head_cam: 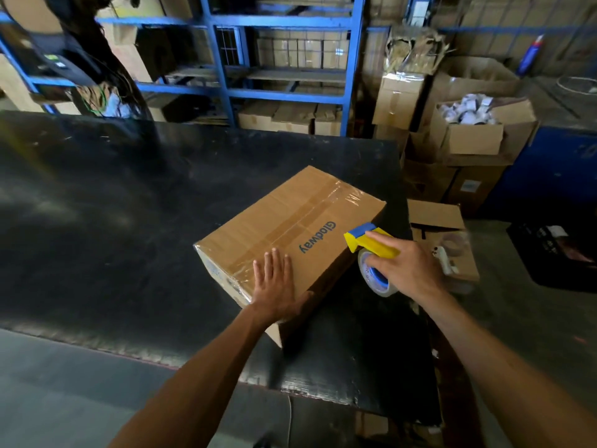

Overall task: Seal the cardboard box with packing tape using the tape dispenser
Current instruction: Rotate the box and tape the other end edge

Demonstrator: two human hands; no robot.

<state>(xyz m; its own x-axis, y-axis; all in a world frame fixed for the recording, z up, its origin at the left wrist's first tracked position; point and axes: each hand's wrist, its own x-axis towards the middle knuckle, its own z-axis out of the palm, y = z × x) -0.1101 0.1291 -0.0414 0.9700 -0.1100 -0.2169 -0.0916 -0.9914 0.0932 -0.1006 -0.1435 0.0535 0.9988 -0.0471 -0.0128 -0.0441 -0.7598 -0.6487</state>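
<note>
A brown cardboard box (284,227) with blue lettering lies closed on the black table (113,221). Clear tape runs along its top seam and over both ends. My left hand (274,286) lies flat on the near end of the box top, fingers straight. My right hand (403,266) grips a yellow and blue tape dispenser (368,242) with a clear tape roll (371,276). The dispenser's head sits at the box's right edge, beside the lettering.
Blue metal shelving (284,59) with stacked cartons stands behind the table. Open cardboard boxes (468,134) pile up at the right, one holding white items. A low box (452,250) with a tape roll on it and a black crate (555,253) sit on the floor at the right.
</note>
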